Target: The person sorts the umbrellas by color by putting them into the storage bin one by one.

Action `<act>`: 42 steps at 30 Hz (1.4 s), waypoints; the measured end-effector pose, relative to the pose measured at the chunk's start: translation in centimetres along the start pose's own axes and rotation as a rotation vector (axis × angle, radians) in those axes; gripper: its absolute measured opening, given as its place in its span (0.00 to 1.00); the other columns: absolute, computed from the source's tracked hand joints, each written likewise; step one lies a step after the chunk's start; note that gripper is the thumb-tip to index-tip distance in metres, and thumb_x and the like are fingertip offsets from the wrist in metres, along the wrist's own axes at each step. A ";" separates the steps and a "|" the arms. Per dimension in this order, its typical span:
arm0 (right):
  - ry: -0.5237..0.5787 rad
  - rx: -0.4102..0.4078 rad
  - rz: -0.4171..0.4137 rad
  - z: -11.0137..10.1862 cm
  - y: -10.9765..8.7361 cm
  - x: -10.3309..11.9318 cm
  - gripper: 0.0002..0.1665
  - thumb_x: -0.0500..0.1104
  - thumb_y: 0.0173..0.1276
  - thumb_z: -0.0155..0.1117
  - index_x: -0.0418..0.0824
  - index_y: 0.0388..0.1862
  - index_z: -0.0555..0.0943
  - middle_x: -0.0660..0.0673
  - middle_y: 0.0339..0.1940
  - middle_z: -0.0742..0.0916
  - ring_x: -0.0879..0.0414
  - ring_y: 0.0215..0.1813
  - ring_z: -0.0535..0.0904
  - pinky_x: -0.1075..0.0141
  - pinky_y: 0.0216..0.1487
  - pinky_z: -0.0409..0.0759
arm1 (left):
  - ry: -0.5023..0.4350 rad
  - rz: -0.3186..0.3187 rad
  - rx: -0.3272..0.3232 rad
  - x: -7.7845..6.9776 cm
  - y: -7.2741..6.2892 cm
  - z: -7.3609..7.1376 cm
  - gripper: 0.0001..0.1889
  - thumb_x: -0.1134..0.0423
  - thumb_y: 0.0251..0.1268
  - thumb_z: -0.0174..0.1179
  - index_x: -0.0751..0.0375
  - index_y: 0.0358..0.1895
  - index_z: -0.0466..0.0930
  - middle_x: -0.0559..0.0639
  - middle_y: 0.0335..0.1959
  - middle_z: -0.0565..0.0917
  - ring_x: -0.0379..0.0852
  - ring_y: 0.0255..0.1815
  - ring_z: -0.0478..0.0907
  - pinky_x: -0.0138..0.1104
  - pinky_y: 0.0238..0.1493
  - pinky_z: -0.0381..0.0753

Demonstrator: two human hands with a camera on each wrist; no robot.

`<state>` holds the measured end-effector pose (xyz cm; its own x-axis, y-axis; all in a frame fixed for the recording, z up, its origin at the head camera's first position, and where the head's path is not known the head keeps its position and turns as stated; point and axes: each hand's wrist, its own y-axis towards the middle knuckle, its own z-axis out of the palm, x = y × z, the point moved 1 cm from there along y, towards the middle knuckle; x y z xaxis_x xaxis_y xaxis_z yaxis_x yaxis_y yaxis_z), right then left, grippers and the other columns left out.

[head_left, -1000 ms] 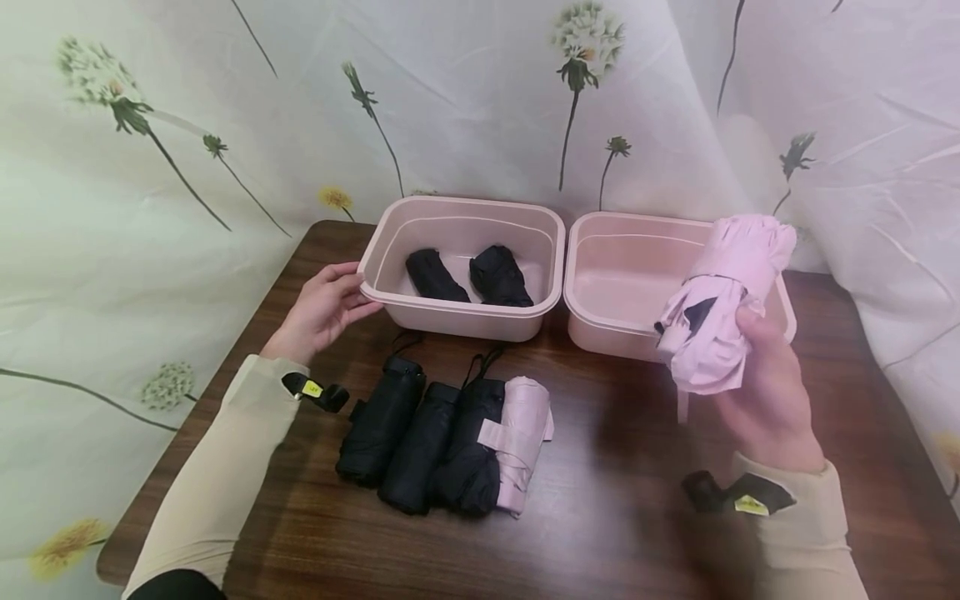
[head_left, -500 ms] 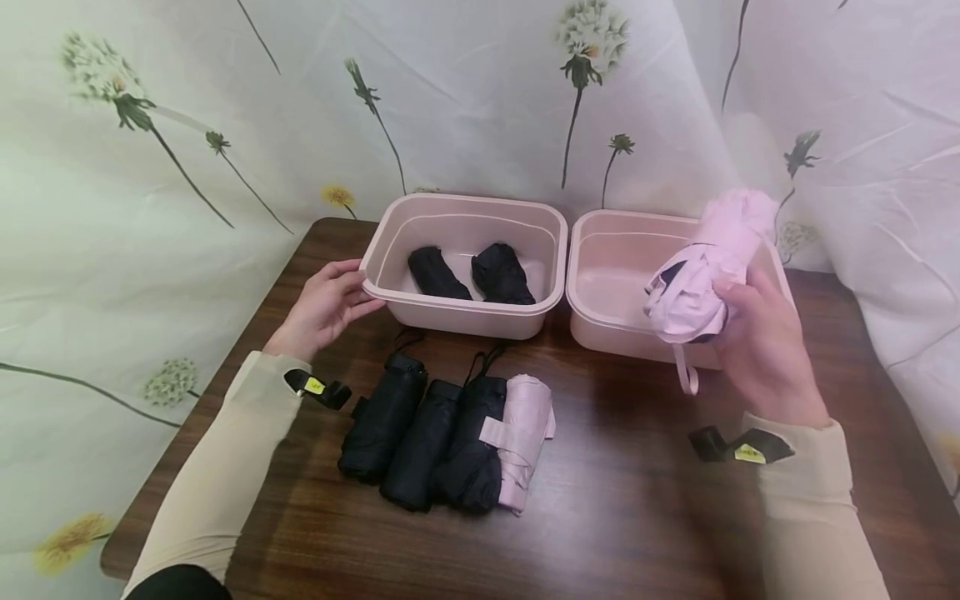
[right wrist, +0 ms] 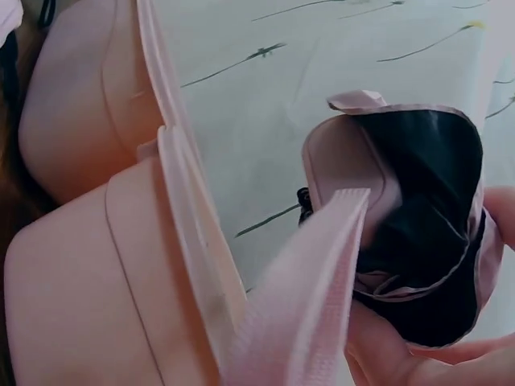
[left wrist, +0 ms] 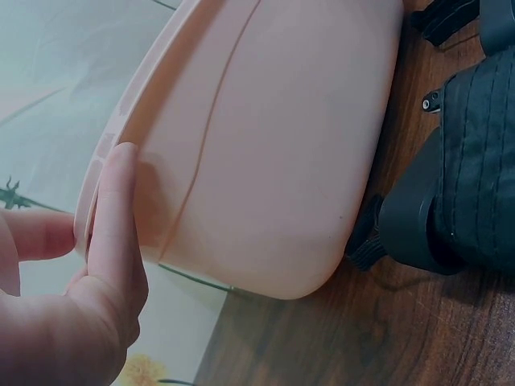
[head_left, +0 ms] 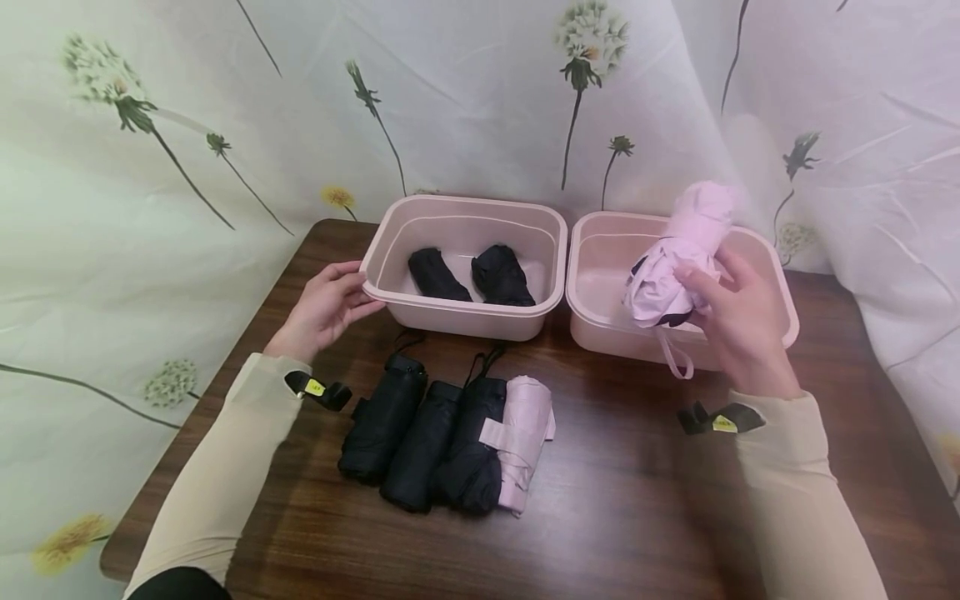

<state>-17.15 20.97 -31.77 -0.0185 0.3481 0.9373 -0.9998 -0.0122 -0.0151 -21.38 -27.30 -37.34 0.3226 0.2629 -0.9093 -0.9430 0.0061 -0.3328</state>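
Nearest, three black folded umbrellas (head_left: 416, 454) and a pale pink one (head_left: 525, 417) lie unmoved in a row on the wood-grain table (head_left: 622, 508). Beyond, the right hand (head_left: 738, 321), fingers wrapped round a crinkled pink umbrella (head_left: 693, 229) with a dangling ribbon strap (right wrist: 314, 297), has swung left, bringing it over the right tub (head_left: 615, 335), not yet inside. The left hand (head_left: 322, 310) pinches the smooth, round-cornered left tub's (head_left: 465, 321) rim; two wrinkled black umbrellas (head_left: 501, 277) lie inside

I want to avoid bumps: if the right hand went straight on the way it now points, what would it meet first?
The right hand would probably bring its pink umbrella up against the flowered cloth first, though depth is unclear: the far rim of the right bin could come sooner.
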 end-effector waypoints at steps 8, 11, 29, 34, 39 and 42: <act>-0.250 0.023 0.012 0.3 1.3 -0.8 0.37 0.42 0.65 0.68 0.36 0.69 0.65 0.52 0.37 0.87 0.62 0.37 0.85 0.69 0.38 0.86 | 0.005 0.008 0.000 0.1 0.0 0.0 0.13 0.66 0.74 0.49 0.53 0.57 0.64 0.57 0.57 0.68 0.43 0.37 0.83 0.36 0.41 0.88; -0.284 0.024 0.024 0.5 1.7 -1.0 0.38 0.43 0.65 0.67 0.35 0.70 0.63 0.53 0.38 0.86 0.63 0.38 0.84 0.70 0.39 0.86 | 0.007 0.009 -0.003 0.1 -0.1 0.0 0.13 0.66 0.74 0.49 0.53 0.57 0.64 0.57 0.57 0.68 0.43 0.37 0.83 0.36 0.41 0.88; -0.476 0.019 0.076 0.6 3.0 -2.0 0.37 0.44 0.70 0.60 0.35 0.73 0.59 0.52 0.40 0.81 0.67 0.36 0.83 0.73 0.37 0.85 | 0.025 0.013 0.001 0.0 -0.2 0.2 0.14 0.65 0.75 0.49 0.53 0.59 0.63 0.57 0.59 0.67 0.43 0.38 0.83 0.36 0.42 0.88; -0.515 0.027 0.089 0.4 3.4 -2.1 0.39 0.45 0.71 0.59 0.33 0.74 0.55 0.51 0.40 0.79 0.68 0.34 0.82 0.73 0.36 0.85 | 0.024 0.011 -0.002 0.1 -0.1 0.1 0.14 0.65 0.74 0.49 0.53 0.59 0.63 0.57 0.58 0.68 0.43 0.38 0.83 0.36 0.42 0.88; -0.484 0.020 0.100 0.4 3.5 -1.9 0.37 0.43 0.70 0.61 0.33 0.72 0.60 0.53 0.37 0.82 0.65 0.30 0.82 0.70 0.32 0.85 | 0.021 0.014 0.003 0.1 -0.1 0.0 0.15 0.65 0.74 0.50 0.53 0.59 0.63 0.57 0.58 0.68 0.43 0.38 0.83 0.36 0.42 0.87; -0.520 0.013 0.107 0.4 3.5 -1.9 0.35 0.44 0.69 0.61 0.34 0.70 0.63 0.55 0.35 0.83 0.65 0.29 0.82 0.69 0.31 0.85 | 0.025 0.016 0.004 0.1 0.0 -0.1 0.15 0.65 0.74 0.50 0.53 0.59 0.63 0.57 0.58 0.68 0.43 0.38 0.83 0.36 0.43 0.87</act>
<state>-20.65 19.88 -33.44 -0.1117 -0.1663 0.9797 -0.9923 -0.0346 -0.1190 -21.29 -27.31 -37.47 0.3094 0.2390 -0.9204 -0.9483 0.0061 -0.3172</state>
